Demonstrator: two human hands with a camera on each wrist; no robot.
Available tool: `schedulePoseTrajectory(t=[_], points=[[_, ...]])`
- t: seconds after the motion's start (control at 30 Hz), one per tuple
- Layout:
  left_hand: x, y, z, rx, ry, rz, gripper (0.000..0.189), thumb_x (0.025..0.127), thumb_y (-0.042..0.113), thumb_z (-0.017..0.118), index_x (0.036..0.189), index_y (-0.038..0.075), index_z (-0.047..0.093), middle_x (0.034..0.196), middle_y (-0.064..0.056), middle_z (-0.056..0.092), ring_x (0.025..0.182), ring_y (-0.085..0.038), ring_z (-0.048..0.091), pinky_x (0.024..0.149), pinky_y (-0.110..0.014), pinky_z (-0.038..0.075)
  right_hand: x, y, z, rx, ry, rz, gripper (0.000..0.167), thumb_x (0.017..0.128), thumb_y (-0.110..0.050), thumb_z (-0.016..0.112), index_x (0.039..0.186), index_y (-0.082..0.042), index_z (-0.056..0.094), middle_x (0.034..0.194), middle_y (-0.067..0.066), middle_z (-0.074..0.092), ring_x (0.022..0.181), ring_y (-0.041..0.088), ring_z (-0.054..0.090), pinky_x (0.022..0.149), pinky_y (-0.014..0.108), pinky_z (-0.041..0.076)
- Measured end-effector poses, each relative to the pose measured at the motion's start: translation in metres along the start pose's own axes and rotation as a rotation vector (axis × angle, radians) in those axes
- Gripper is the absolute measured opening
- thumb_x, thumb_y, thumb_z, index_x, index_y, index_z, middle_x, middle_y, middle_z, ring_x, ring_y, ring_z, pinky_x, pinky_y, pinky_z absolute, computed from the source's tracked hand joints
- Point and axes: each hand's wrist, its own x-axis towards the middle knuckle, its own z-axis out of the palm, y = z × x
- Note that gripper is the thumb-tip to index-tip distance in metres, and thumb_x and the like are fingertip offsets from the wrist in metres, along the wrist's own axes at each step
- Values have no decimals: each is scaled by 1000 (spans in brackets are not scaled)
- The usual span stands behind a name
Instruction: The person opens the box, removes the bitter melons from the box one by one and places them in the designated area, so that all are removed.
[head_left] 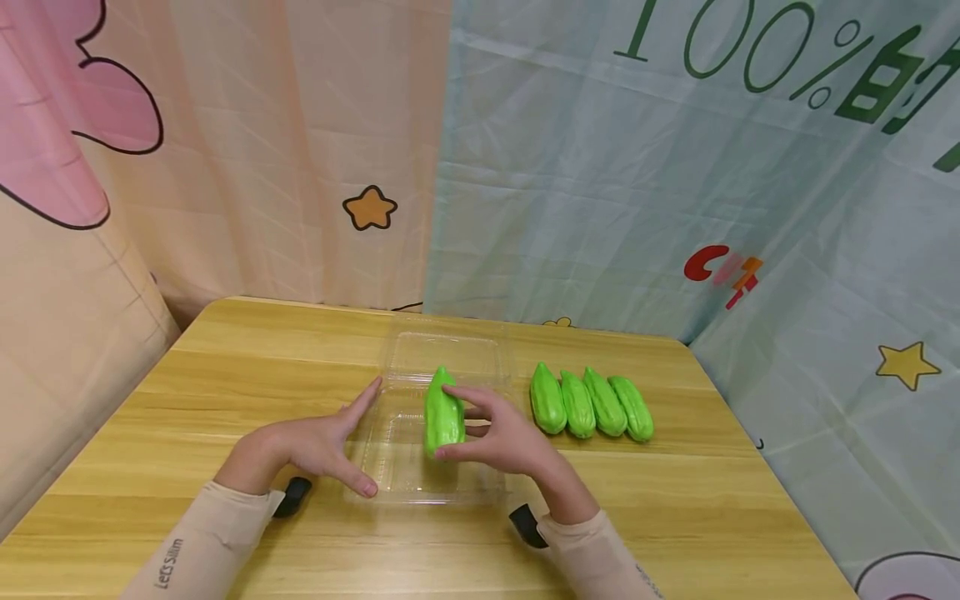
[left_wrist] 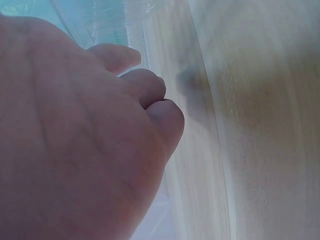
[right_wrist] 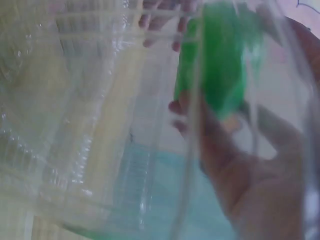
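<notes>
My right hand (head_left: 510, 433) grips a glossy green gourd-like vegetable (head_left: 444, 414) between thumb and fingers, over a clear plastic clamshell box (head_left: 405, 483). The box stands with its lid (head_left: 446, 354) folded back, away from me. At the box's left side, my left hand (head_left: 318, 450) has thumb and fingers spread and holds nothing; whether it touches the wall I cannot tell. In the right wrist view, the green vegetable (right_wrist: 215, 60) shows through the clear plastic. The left wrist view gives mostly the back of the left hand (left_wrist: 75, 130).
Several more green vegetables (head_left: 577, 406) lie side by side in a row on the wooden table (head_left: 712, 517), right of the box. Printed curtains (head_left: 300, 167) hang behind the table and along its sides.
</notes>
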Motion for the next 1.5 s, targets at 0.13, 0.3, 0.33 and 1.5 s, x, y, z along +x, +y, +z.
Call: schedulePoseTrajectory(t=[0.13,0.3,0.33,1.5], points=[[0,0,0,6,2,-6,147,73,41,91,156,10,-26,164,-24,-15,140,-62,-7,110,-73,7,-4,-3,-8,-2,3,5,83,81,-13,87,152,-9,44,155,11,39,131,40,50,93,35,53],[0,-3,0,6,0,-4,146,75,42,90,155,12,-28,165,-21,-15,142,-59,-9,111,-72,5,-6,-3,-17,-23,10,-5,83,81,-15,87,152,-10,45,155,11,39,131,40,50,94,35,53],[0,-3,0,6,1,-5,146,75,42,90,155,12,-29,165,-20,-15,142,-58,-9,111,-72,5,-7,-2,-18,-19,8,-2,83,81,-14,87,152,-10,45,156,11,38,131,40,50,94,36,53],[-2,-3,-2,-3,4,-9,145,75,42,90,155,10,-27,164,-22,-17,141,-59,-10,110,-72,4,-44,7,-93,-120,90,49,83,79,-17,89,151,-11,48,160,14,33,134,44,45,101,47,48]])
